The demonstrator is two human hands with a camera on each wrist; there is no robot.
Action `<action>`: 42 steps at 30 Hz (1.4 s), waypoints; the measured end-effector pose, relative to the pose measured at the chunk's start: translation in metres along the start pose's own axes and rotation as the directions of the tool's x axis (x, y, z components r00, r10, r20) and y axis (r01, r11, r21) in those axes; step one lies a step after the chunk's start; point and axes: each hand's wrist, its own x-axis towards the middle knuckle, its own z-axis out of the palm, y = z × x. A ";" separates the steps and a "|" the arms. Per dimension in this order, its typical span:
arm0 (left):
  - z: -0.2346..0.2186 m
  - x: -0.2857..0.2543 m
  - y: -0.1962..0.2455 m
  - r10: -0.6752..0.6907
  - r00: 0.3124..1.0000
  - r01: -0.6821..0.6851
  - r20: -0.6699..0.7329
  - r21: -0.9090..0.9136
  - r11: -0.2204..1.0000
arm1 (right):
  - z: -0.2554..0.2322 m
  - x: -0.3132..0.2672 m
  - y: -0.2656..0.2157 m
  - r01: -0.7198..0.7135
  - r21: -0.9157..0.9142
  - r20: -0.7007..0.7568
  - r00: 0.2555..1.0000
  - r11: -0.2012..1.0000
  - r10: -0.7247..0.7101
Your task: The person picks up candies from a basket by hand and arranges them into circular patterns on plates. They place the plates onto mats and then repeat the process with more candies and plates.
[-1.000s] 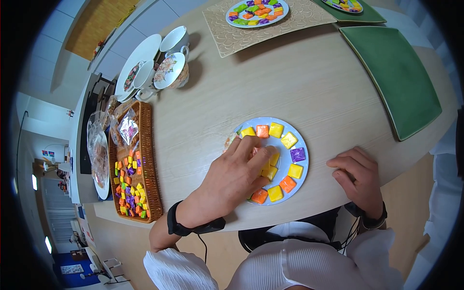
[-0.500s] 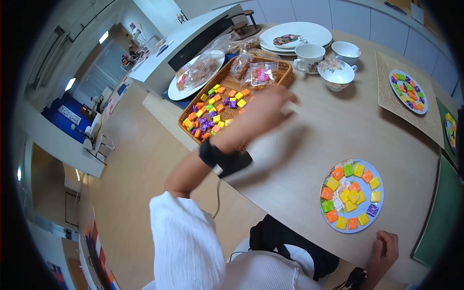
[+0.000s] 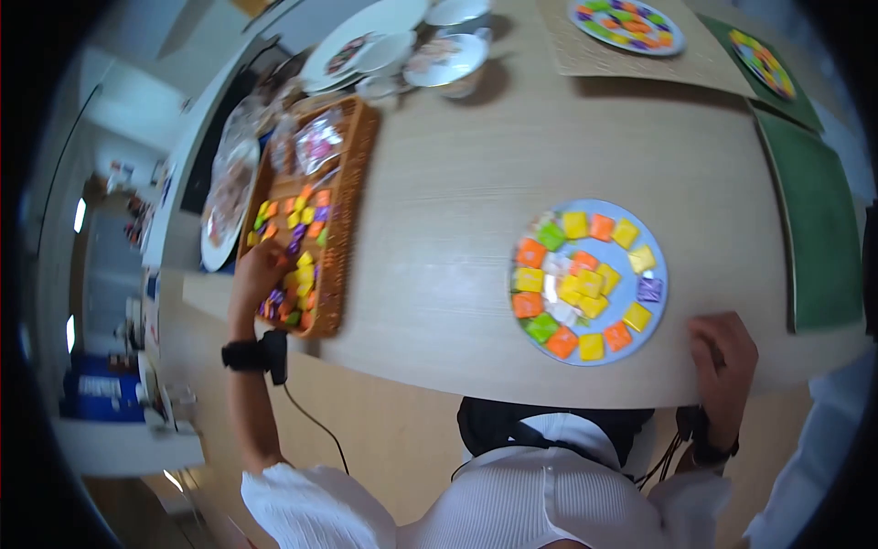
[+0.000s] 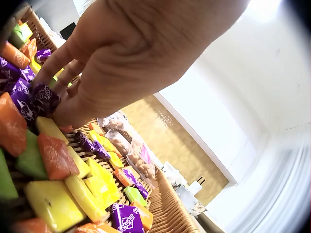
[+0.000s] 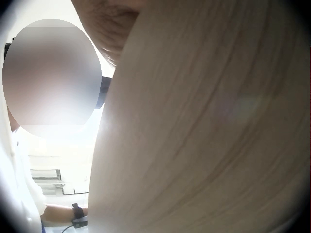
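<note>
My left hand (image 3: 259, 279) reaches down into a brown wicker basket (image 3: 355, 174) of wrapped candies at the left of the table. In the left wrist view its thumb and fingers close around a dark purple wrapped candy (image 4: 44, 99), among orange, green and yellow ones (image 4: 53, 204). To the right, a blue-rimmed plate (image 3: 631, 256) bears a ring of orange, yellow, green and purple candies, with a small heap of mostly yellow candies (image 3: 585, 291) in its middle. My right hand (image 3: 727, 361) rests on the table right of that plate, fingers loosely curled.
Bagged snacks (image 3: 318, 142) lie in the basket's far end. White cups (image 3: 450, 64) and a large white plate (image 3: 366, 27) stand behind. Another candy plate (image 3: 675, 41) sits on a beige tray (image 3: 585, 69); green trays (image 3: 819, 220) lie at the right.
My left hand has gone from the blue-rimmed plate leftward over the table and down into the basket. The head view has swung about; my right hand stays by the plate.
</note>
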 end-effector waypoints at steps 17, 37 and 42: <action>-0.040 -0.015 0.132 0.398 0.886 -0.426 -0.239 -0.076 0.902 | 0.001 0.002 -0.005 0.026 0.089 0.001 1.000 0.996 -0.026; -0.003 -0.066 0.338 0.883 0.469 -0.848 -0.020 -0.291 0.444 | 0.000 0.001 0.000 0.078 0.106 -0.037 0.997 0.991 -0.074; -0.004 -0.070 0.336 0.910 0.415 -0.879 -0.015 -0.264 0.396 | -0.001 0.002 0.001 0.100 0.102 -0.043 0.994 0.990 -0.096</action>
